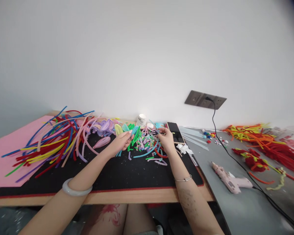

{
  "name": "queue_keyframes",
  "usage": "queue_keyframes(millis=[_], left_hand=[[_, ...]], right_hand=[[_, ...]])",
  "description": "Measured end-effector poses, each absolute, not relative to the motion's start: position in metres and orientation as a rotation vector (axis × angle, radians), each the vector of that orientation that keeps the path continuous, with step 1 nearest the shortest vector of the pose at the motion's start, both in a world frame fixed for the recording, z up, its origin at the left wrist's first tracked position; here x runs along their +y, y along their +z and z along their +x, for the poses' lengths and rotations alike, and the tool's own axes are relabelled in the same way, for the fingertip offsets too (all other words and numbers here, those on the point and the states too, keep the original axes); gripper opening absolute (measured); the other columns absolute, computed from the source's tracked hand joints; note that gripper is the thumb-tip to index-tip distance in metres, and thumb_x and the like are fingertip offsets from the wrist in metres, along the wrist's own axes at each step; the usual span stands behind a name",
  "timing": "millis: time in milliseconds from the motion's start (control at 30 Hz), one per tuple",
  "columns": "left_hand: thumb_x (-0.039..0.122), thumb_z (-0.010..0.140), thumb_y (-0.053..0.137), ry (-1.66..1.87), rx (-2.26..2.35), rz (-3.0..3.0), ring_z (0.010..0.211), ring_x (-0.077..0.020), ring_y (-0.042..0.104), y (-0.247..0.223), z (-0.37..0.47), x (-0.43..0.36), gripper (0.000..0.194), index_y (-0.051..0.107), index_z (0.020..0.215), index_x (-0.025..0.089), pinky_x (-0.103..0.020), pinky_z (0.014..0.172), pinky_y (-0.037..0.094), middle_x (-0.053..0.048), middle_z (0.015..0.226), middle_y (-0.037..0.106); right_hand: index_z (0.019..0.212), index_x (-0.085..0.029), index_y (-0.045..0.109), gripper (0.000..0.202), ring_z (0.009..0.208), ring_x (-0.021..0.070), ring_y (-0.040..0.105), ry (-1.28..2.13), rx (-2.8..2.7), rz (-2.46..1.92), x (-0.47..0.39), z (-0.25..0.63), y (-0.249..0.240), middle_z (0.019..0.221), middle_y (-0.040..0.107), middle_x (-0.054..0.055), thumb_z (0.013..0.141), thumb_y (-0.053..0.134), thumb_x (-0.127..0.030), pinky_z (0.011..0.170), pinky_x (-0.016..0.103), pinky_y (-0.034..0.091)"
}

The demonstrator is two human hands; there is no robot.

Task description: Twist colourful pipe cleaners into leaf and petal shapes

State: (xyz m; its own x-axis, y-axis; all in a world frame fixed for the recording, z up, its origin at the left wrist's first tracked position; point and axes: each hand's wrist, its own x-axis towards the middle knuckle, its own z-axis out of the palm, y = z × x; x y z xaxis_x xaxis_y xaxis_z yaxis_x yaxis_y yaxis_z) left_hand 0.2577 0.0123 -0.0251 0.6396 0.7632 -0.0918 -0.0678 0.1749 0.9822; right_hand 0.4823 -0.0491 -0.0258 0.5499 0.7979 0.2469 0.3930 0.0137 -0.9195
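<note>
My left hand (122, 141) is closed around a light blue fuzzy piece (129, 127), above the black mat (117, 176). To its right, my right hand (164, 137) has its fingers pinched near a thin light blue stem; what exactly lies between the fingertips is too small to make out. Green fuzzy pieces (135, 133) and a pile of short cut pastel pieces (147, 142) lie between the two hands. A curved blue stem (147, 155) rests on the mat in front of the pile.
Long coloured stems (61, 140) cover pink paper (5, 166) at left. A paper cup (141, 120) stands behind the pile, a phone (175, 132) lies right. On the grey table are a glue gun (231, 180), its black cord, pompoms (208, 134) and red stems (281, 156).
</note>
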Motion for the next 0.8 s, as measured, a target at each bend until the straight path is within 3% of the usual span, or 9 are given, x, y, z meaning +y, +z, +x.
queue_keyframes(millis=[100,233,333,467,600,800], left_hand=[[0.062,0.079,0.054,0.685,0.678,1.243,0.037,-0.0029,0.018,-0.027,0.258,0.015,0.045,0.045,0.073,0.018,-0.013,0.035,0.012,0.010,0.053,0.024],[0.058,0.082,0.053,0.744,0.688,1.196,0.036,-0.0023,0.018,-0.026,0.257,0.015,0.042,0.045,0.073,0.018,-0.012,0.034,0.012,0.011,0.053,0.025],[0.055,0.083,0.053,0.783,0.692,1.177,0.036,-0.0018,0.019,-0.024,0.257,0.014,0.040,0.045,0.073,0.018,-0.012,0.035,0.012,0.010,0.053,0.026],[0.054,0.084,0.053,0.792,0.691,1.169,0.036,-0.0016,0.019,-0.022,0.256,0.012,0.039,0.045,0.073,0.017,-0.012,0.035,0.012,0.010,0.053,0.026],[0.053,0.084,0.054,0.790,0.687,1.144,0.035,-0.0016,0.019,-0.021,0.256,0.012,0.038,0.045,0.074,0.018,-0.012,0.034,0.012,0.010,0.053,0.027],[0.052,0.086,0.052,0.808,0.634,1.123,0.036,-0.0020,0.020,-0.021,0.255,0.013,0.038,0.045,0.074,0.018,-0.012,0.035,0.013,0.010,0.053,0.026]], right_hand=[[0.099,-0.018,0.056,0.037,0.067,0.0150,0.063,0.750,-0.891,-1.278,-0.051,0.477,-0.021,0.095,0.065,0.007,0.062,0.059,-0.019,0.064,0.030,0.050],[0.097,-0.017,0.061,0.039,0.065,0.0130,0.060,1.103,-0.809,-1.078,-0.057,0.467,-0.012,0.084,0.067,0.005,0.059,0.071,-0.018,0.061,0.027,0.049],[0.091,-0.016,0.065,0.031,0.055,0.0082,0.049,1.233,-0.806,-1.007,-0.060,0.460,-0.008,0.075,0.063,0.002,0.061,0.074,-0.019,0.046,0.020,0.038],[0.081,-0.014,0.065,0.026,0.045,0.0049,0.028,1.300,-0.891,-1.009,-0.064,0.453,-0.006,0.057,0.043,-0.004,0.070,0.071,-0.037,0.038,0.019,0.018],[0.077,-0.015,0.063,0.033,0.042,0.0049,0.015,1.115,-1.004,-1.135,-0.066,0.445,-0.007,0.051,0.025,-0.009,0.075,0.064,-0.048,0.040,0.020,0.012],[0.077,-0.016,0.065,0.028,0.049,0.0099,0.034,0.435,-1.332,-1.395,-0.072,0.428,-0.010,0.053,0.041,-0.003,0.085,0.050,-0.038,0.048,0.023,0.026]])
